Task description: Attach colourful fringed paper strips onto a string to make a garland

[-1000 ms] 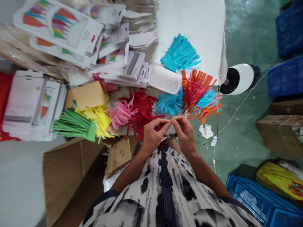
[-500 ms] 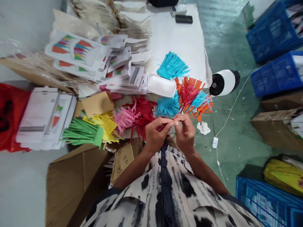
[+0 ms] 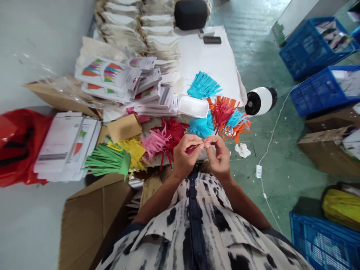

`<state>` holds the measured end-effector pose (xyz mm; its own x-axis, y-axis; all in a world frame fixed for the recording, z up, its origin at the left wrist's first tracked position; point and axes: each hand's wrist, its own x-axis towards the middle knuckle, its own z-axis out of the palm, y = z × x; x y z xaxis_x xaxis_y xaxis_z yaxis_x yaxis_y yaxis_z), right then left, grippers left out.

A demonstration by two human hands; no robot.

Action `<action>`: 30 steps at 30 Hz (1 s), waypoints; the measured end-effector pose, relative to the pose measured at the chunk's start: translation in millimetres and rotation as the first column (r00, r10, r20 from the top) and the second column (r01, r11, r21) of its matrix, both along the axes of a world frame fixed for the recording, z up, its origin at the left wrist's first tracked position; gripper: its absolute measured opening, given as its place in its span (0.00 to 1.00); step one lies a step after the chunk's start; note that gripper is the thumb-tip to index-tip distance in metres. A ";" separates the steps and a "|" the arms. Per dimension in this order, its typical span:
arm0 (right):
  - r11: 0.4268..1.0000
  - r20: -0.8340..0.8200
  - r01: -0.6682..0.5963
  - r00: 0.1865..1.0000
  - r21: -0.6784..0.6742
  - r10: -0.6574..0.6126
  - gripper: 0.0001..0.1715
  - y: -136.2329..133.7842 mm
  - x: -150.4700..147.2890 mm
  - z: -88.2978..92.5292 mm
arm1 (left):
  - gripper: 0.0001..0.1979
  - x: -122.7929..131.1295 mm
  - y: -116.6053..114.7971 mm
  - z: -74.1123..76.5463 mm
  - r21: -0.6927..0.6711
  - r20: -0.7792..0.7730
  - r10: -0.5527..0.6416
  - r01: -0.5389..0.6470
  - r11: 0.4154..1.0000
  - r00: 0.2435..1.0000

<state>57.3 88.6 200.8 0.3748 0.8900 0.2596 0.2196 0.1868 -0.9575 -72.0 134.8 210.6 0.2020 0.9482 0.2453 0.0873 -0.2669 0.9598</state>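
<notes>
Far left, a green paper fringe (image 3: 108,161) and a pink paper fringe (image 3: 154,143). Next, the left hand (image 3: 184,155), thumb and forefinger pinching a red paper strip (image 3: 194,149), grip unchanged. Strip's long axis roughly crosswise, pointing at the right hand (image 3: 219,157), its fingertips pressed against the left's. Farther right, a white-and-black desk fan (image 3: 260,101).

black-and-white blotched shirt (image 3: 213,228), red paper fringe (image 3: 171,131), pink paper fringe (image 3: 154,144), green paper fringe (image 3: 107,161), blue crate (image 3: 298,56)

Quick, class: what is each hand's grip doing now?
Left hand: closed, pinching a small red paper piece.
Right hand: closed, pinching; held item hidden.
</notes>
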 end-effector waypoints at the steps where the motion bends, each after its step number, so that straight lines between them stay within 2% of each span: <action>1: 1.000 0.008 -0.013 1.000 -0.011 0.013 0.08 -1.2 -0.1 -0.1 | 0.04 -0.9 0.3 -1.8 -0.010 0.004 -0.009 0.009 1.000 1.000; 3: 0.999 0.018 -0.031 0.999 -0.041 0.032 0.08 -3.6 1.1 0.6 | 0.04 -2.8 1.1 -5.8 -0.050 0.023 -0.042 0.044 0.998 0.999; 6: 0.999 0.049 0.015 0.999 -0.050 -0.012 0.07 -6.1 6.7 2.4 | 0.05 -5.3 2.1 -11.2 -0.118 0.050 -0.125 0.130 0.984 0.991; 10: 0.996 0.089 0.023 0.996 -0.086 -0.016 0.07 -5.1 20.6 -1.5 | 0.09 -6.8 3.0 -19.7 -0.264 0.054 -0.282 0.286 0.921 0.958; 13: 0.979 -0.076 -0.050 0.996 -0.196 0.036 0.07 -2.4 31.5 -11.8 | 0.14 -3.4 3.4 -28.4 -0.362 0.081 -0.383 0.385 0.849 0.920; 16: 0.941 -0.359 -0.164 0.932 -0.297 0.049 0.09 -0.5 40.1 -21.6 | 0.18 5.3 2.7 -35.5 -0.440 0.191 -0.401 0.443 0.781 0.896; 19: 0.913 -0.481 -0.206 0.877 -0.353 0.012 0.10 0.3 49.8 -24.8 | 0.20 16.6 0.6 -38.9 -0.506 0.267 -0.364 0.451 0.735 0.892; 25: 0.948 -0.290 -0.001 0.952 -0.317 -0.095 0.07 0.4 82.4 -23.5 | 0.22 37.7 -4.2 -44.6 -0.553 0.213 -0.342 0.401 0.730 0.915; 27: 0.939 -0.294 -0.059 0.955 -0.339 -0.046 0.09 0.5 93.5 -26.1 | 0.23 46.0 -4.2 -47.8 -0.559 0.190 -0.322 0.371 0.742 0.928; 30: 0.881 -0.356 -0.266 0.927 -0.391 0.122 0.16 2.4 105.5 -31.5 | 0.24 60.8 -3.3 -54.2 -0.574 0.190 -0.297 0.351 0.740 0.936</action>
